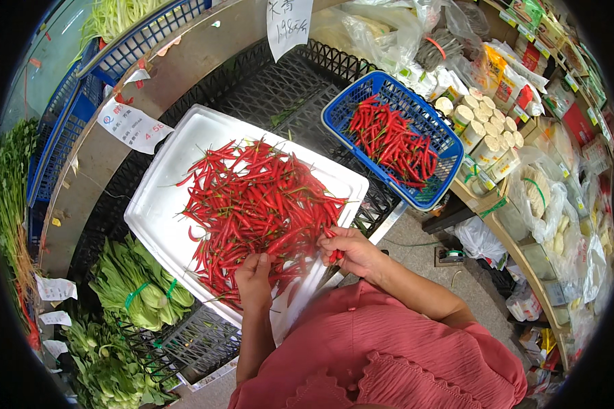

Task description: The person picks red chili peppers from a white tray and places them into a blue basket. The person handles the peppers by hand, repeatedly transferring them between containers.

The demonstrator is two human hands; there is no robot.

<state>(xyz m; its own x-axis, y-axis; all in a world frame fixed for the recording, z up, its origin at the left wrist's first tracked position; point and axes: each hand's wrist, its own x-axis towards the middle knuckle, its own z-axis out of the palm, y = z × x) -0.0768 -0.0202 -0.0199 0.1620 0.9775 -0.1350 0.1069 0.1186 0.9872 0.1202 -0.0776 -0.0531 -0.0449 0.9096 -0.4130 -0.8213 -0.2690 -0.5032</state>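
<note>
A white foam box (170,168) stands tilted in view before me, with many slim red chillies (256,194) heaped in it, their thin green stems still on. My right hand (355,249) is at the box's near right edge, its fingers closed around a few red chillies. Low over the near part of the heap is my left hand (254,278), thumb against the fingers; whether a chilli is pinched there is hidden. Beyond the box, to the right, a blue plastic basket (342,128) holds a smaller pile of red chillies (389,143).
Black plastic crates (281,84) lie under the box and basket. Bundled leafy greens (138,289) sit at the left. Paper tags (133,125) with writing hang on the rail. Packaged noodle bundles (486,122) and bagged goods fill the right shelves above a grey floor (414,255).
</note>
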